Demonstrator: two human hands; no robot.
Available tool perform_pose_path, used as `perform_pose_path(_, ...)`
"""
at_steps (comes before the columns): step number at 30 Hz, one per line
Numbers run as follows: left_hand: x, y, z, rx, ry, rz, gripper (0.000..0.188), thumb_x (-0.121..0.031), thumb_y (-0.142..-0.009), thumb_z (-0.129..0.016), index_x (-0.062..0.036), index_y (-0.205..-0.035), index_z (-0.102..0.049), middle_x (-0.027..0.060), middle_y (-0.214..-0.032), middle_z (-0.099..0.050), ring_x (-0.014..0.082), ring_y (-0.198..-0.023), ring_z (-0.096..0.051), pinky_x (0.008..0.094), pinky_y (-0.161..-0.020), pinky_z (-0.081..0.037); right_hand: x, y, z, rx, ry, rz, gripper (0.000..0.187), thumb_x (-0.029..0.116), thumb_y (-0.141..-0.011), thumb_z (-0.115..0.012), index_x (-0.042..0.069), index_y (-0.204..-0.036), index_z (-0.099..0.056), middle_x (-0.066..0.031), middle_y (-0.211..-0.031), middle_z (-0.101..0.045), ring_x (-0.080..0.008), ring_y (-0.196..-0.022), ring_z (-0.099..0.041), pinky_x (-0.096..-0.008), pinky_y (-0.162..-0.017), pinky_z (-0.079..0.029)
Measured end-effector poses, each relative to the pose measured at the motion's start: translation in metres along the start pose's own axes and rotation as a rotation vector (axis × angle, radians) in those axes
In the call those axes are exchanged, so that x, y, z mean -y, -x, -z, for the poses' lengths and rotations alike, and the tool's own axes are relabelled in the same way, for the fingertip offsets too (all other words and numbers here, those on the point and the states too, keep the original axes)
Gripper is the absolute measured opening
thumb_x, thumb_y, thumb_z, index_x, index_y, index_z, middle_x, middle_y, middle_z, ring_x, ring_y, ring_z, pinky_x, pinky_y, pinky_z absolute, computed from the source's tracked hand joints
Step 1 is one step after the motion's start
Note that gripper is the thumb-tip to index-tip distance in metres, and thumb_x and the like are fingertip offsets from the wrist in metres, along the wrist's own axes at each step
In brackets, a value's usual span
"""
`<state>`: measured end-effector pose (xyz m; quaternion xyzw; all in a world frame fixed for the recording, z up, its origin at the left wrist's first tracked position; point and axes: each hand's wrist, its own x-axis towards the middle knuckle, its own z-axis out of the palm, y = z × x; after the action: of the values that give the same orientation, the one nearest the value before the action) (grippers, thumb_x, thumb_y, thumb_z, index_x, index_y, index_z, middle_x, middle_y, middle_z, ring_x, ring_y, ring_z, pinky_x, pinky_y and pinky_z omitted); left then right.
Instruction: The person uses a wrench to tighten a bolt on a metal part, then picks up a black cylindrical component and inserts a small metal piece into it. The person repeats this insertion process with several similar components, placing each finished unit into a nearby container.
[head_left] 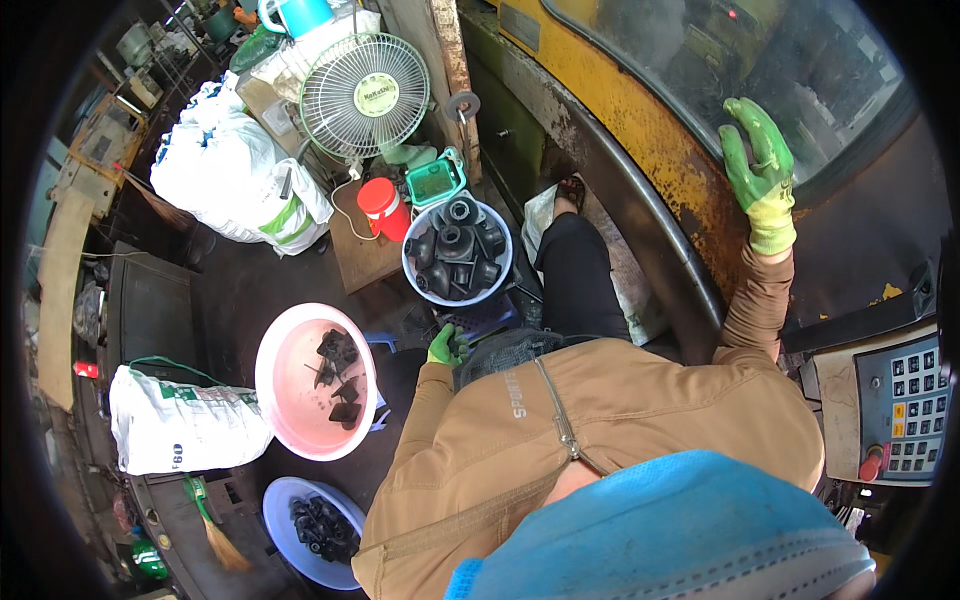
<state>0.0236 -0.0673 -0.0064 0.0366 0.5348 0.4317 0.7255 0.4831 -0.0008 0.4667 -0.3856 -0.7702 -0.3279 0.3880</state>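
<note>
by the window edge (655, 95), right hand (757, 165) spreads wide, basins (290, 400) well apart; left hand (443, 347), grip unclear

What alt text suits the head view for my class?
A green-gloved right hand is raised by the window of a yellow machine; the gloved left hand is low. A pink basin and two pale-blue basins hold dark parts.

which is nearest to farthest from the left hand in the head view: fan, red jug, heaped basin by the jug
1. Heaped basin: just ahead of the left hand.
2. Red jug: ahead and to the left, beside the basin.
3. Fan: farthest, beyond the jug.
</note>
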Motion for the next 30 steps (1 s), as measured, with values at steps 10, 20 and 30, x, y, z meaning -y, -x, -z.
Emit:
perform_pose_path(10, -0.002, 0.003, -0.003, 0.002, 0.014, 0.010, 0.031, -0.043, -0.094, -0.057, -0.0126, -0.095, -0.062, 0.0042, -0.070, -0.056, 0.0167, -0.054, -0.047, 0.0299, -0.049, -0.036, 0.003, 0.000, -0.003, 0.000, -0.101, -0.203, 0.027, 0.002, -0.085, -0.068, 0.002, -0.113, -0.067, -0.0158, -0.112, -0.068, -0.0327, -0.109, -0.064, -0.0395, -0.093, -0.050)
perform_pose_path(20, -0.005, -0.004, 0.012, 0.061, 0.034, 0.044, 0.023, -0.028, -0.099, -0.055, -0.0069, -0.107, -0.059, 0.0075, -0.093, -0.065, 0.0229, -0.077, -0.063, 0.0331, -0.060, -0.049, 0.007, -0.004, -0.002, -0.023, -0.024, -0.096, 0.028, 0.000, -0.082, -0.070, 0.002, -0.110, -0.066, -0.0145, -0.109, -0.069, -0.0332, -0.102, -0.066, -0.0397, -0.085, -0.054)
perform_pose_path(30, 0.000, -0.004, 0.006, -0.027, 0.019, -0.030, 0.031, -0.043, -0.093, -0.060, -0.0126, -0.095, -0.064, 0.0057, -0.072, -0.059, 0.0188, -0.056, -0.049, 0.0319, -0.050, -0.037, 0.003, -0.003, -0.004, -0.009, -0.029, -0.093, 0.028, 0.001, -0.083, -0.070, 0.002, -0.111, -0.066, -0.0152, -0.109, -0.068, -0.0341, -0.102, -0.066, -0.0405, -0.086, -0.054)
